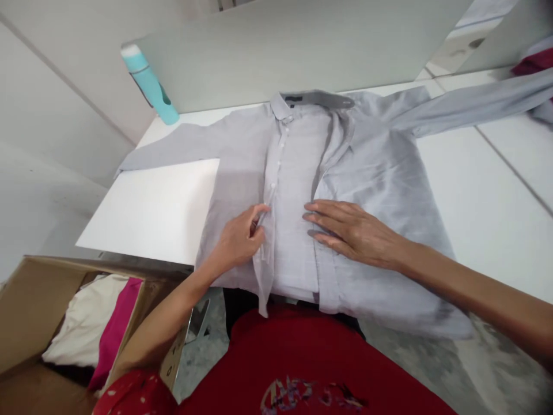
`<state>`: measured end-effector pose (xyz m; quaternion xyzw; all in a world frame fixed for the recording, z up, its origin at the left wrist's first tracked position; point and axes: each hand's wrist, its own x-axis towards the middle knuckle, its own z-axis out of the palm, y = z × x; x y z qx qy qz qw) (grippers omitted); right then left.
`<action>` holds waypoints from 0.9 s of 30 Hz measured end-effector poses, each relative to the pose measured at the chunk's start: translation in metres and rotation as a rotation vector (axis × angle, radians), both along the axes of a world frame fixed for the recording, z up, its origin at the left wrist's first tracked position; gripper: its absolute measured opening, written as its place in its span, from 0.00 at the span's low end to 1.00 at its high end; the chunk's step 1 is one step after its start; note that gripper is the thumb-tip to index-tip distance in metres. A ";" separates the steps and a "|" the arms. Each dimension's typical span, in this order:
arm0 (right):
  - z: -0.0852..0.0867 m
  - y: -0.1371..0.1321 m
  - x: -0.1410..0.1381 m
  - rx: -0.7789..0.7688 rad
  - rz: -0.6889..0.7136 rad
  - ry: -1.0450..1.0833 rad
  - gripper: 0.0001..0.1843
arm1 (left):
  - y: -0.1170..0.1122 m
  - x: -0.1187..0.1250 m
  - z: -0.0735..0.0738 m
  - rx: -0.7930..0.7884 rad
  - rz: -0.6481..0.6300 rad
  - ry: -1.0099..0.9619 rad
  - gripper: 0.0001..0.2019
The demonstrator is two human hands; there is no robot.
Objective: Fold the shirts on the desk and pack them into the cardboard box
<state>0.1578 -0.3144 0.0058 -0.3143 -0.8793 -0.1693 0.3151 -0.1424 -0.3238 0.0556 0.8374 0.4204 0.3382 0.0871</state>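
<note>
A light grey button-up shirt (380, 173) lies spread on the white table, its front unbuttoned and its collar towards the back wall. Both sleeves stretch out sideways. My left hand (242, 237) pinches the edge of the left-side front panel, just below a button. On the other panel, my right hand (349, 229) lies flat with fingers out, the fingertips at that panel's front edge. Between the two panels the inside of the shirt's back shows. The hem hangs over the table's near edge.
An open cardboard box (30, 300) at the lower left holds folded cream and magenta cloth (93, 320). At the table's (151, 213) back left stands a turquoise bottle (151, 86), by a pale partition (302, 52). More cloth (536, 60) lies at the far right.
</note>
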 end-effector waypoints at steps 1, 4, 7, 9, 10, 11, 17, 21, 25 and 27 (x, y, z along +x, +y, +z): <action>0.004 -0.002 0.002 0.002 0.016 0.032 0.25 | -0.001 -0.001 0.002 -0.049 -0.022 -0.083 0.23; 0.020 -0.006 0.003 -0.086 0.059 0.150 0.24 | -0.005 -0.002 0.006 -0.136 -0.086 -0.315 0.25; 0.036 -0.005 -0.004 -0.317 0.064 0.317 0.24 | -0.008 0.004 0.005 -0.157 -0.115 -0.463 0.23; 0.045 0.002 -0.013 -0.507 0.052 0.455 0.24 | -0.009 0.011 0.004 -0.184 -0.139 -0.519 0.22; 0.050 0.008 -0.019 -0.599 0.051 0.533 0.24 | -0.010 0.015 0.004 -0.196 -0.156 -0.536 0.21; 0.055 0.014 -0.025 -0.682 0.059 0.616 0.24 | -0.011 0.019 0.004 -0.203 -0.174 -0.550 0.21; 0.090 0.046 -0.068 -0.925 0.172 1.076 0.24 | -0.016 0.031 0.007 -0.206 -0.227 -0.623 0.20; 0.112 0.068 -0.090 -0.952 0.197 1.237 0.31 | -0.017 0.032 0.006 -0.209 -0.245 -0.669 0.20; 0.127 0.096 -0.102 -0.960 0.243 1.352 0.22 | -0.016 0.032 0.005 -0.221 -0.274 -0.714 0.20; 0.133 0.110 -0.106 -0.939 0.264 1.386 0.13 | -0.017 0.033 0.005 -0.235 -0.286 -0.726 0.20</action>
